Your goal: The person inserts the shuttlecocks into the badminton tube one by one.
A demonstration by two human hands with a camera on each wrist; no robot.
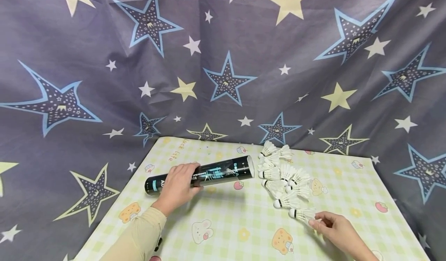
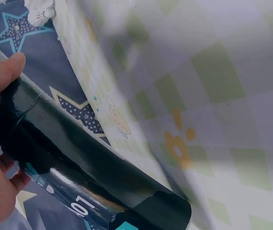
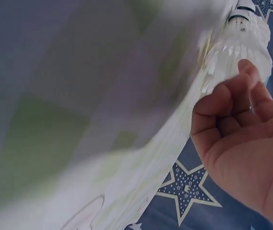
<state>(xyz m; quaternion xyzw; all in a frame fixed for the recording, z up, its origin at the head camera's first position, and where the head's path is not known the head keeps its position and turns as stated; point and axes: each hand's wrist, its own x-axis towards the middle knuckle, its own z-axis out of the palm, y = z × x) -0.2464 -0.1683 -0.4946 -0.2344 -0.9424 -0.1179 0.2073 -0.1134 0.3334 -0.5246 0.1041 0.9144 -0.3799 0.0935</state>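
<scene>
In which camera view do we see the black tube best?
The head view: it shows both ends of the black tube, though the left hand gripping it covers part. The left wrist view shows it close but cut off; the right wrist view does not show it.

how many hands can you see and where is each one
2: the left hand grips the black tube; the right hand is at the feathered end of the nearest shuttlecock.
</scene>
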